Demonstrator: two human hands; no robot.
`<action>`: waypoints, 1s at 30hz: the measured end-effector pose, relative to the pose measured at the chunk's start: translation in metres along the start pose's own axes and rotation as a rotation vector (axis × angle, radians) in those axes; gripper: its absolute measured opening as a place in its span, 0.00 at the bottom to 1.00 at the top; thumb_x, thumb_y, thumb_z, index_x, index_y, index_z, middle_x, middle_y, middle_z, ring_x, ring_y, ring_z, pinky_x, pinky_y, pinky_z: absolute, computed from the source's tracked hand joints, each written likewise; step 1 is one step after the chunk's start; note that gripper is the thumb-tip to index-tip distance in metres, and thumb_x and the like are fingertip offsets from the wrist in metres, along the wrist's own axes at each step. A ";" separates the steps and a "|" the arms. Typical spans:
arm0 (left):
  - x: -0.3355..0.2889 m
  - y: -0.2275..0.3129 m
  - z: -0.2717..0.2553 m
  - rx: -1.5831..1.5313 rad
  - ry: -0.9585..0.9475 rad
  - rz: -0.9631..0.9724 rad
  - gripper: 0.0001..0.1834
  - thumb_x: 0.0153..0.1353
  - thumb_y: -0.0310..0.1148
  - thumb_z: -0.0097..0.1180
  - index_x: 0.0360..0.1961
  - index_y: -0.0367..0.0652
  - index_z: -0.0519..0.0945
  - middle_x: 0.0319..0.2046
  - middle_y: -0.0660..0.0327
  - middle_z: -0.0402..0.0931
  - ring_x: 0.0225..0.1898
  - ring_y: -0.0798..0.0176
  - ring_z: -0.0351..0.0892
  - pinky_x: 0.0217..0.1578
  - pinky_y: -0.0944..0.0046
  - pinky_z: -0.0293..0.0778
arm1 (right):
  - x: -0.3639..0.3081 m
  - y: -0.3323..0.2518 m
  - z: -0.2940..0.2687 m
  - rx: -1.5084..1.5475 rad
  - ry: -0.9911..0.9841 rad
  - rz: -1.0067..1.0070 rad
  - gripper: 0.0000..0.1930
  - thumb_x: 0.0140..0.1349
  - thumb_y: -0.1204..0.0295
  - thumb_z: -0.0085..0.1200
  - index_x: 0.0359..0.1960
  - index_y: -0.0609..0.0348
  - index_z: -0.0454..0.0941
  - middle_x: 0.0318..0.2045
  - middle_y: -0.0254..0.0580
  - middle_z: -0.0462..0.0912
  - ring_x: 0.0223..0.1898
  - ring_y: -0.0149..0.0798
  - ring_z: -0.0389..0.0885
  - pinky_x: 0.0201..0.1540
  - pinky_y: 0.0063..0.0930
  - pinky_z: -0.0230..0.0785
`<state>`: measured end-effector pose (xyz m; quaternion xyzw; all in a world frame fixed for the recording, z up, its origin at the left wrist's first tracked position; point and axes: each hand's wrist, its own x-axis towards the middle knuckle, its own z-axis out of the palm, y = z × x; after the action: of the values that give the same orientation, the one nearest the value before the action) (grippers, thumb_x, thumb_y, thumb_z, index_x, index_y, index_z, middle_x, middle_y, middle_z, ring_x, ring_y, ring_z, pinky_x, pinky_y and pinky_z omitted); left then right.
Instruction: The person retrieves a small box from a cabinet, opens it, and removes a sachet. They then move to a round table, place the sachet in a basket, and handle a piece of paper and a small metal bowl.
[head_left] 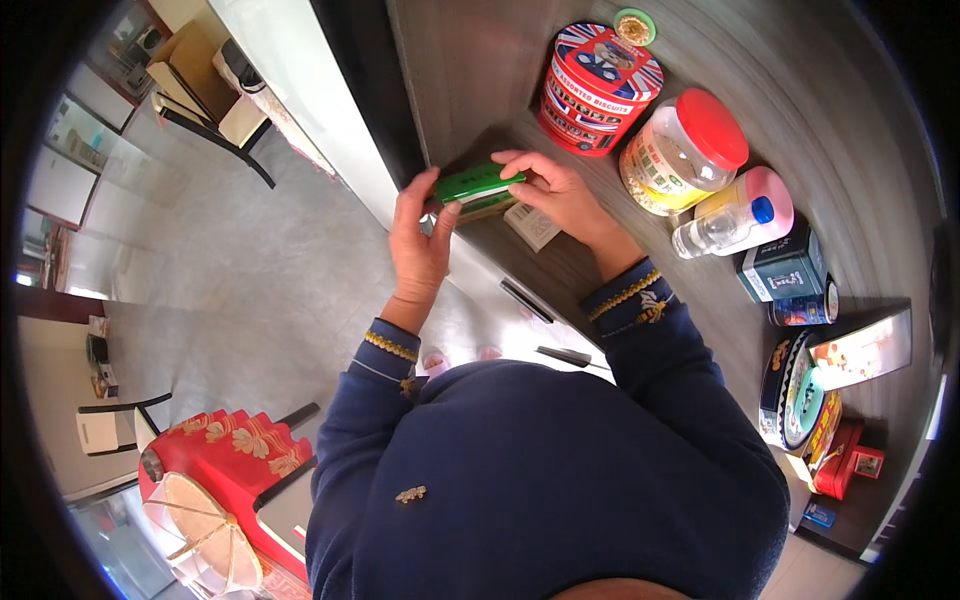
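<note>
Between my two hands is a small shiny green box (476, 182) with a pale edge, held above the front of a wooden-grey cabinet shelf. My left hand (420, 240) grips its left end, thumb on the near side and fingers at the far side. At its right end my right hand (560, 190) is closed over the top corner with bent fingers. A small white carton (532, 226) with a printed label lies on the shelf just beneath my right hand.
Along the shelf (600, 255) stand a red biscuit tin (598, 92), a red-lidded plastic jar (680, 160), a clear bottle with blue cap (715, 230), a dark green tin (785, 265) and a propped phone-like screen (862, 350). A red-covered table (225, 450) stands at lower left.
</note>
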<state>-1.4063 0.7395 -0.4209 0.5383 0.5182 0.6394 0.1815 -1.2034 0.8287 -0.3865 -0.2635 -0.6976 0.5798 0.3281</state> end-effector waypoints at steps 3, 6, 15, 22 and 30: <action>0.004 0.004 -0.005 0.240 -0.062 0.107 0.14 0.60 0.28 0.63 0.48 0.47 0.82 0.50 0.56 0.76 0.47 0.57 0.78 0.47 0.64 0.75 | 0.001 0.002 -0.002 -0.065 0.002 -0.041 0.10 0.65 0.82 0.51 0.47 0.59 0.75 0.62 0.42 0.71 0.57 0.32 0.73 0.57 0.26 0.69; 0.005 0.009 -0.005 0.305 -0.070 0.127 0.11 0.60 0.25 0.62 0.44 0.46 0.85 0.52 0.57 0.76 0.48 0.58 0.78 0.48 0.64 0.75 | 0.003 0.002 -0.003 -0.061 -0.016 -0.048 0.10 0.65 0.82 0.51 0.47 0.60 0.76 0.62 0.42 0.71 0.58 0.33 0.74 0.57 0.27 0.70; 0.003 -0.001 -0.012 0.234 -0.136 0.151 0.12 0.56 0.25 0.64 0.42 0.48 0.86 0.55 0.57 0.74 0.49 0.57 0.78 0.47 0.63 0.76 | 0.001 0.002 -0.004 -0.239 -0.001 -0.122 0.08 0.63 0.81 0.55 0.43 0.61 0.81 0.60 0.45 0.75 0.57 0.36 0.75 0.56 0.28 0.71; 0.004 0.003 -0.013 0.278 -0.182 0.203 0.15 0.52 0.20 0.64 0.41 0.49 0.86 0.56 0.56 0.73 0.50 0.55 0.78 0.45 0.62 0.78 | -0.005 0.009 -0.001 -0.607 0.038 -0.393 0.11 0.59 0.78 0.59 0.44 0.58 0.82 0.58 0.45 0.77 0.61 0.48 0.73 0.60 0.36 0.68; -0.002 0.005 0.002 0.388 -0.057 0.192 0.18 0.48 0.21 0.67 0.41 0.49 0.84 0.52 0.57 0.74 0.47 0.55 0.77 0.43 0.61 0.78 | -0.041 -0.008 -0.002 -0.916 0.235 0.044 0.41 0.48 0.50 0.68 0.64 0.45 0.68 0.69 0.55 0.59 0.68 0.56 0.61 0.66 0.53 0.56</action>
<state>-1.4024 0.7369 -0.4176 0.6280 0.5726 0.5264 0.0271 -1.1752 0.7981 -0.3846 -0.4597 -0.8339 0.1854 0.2425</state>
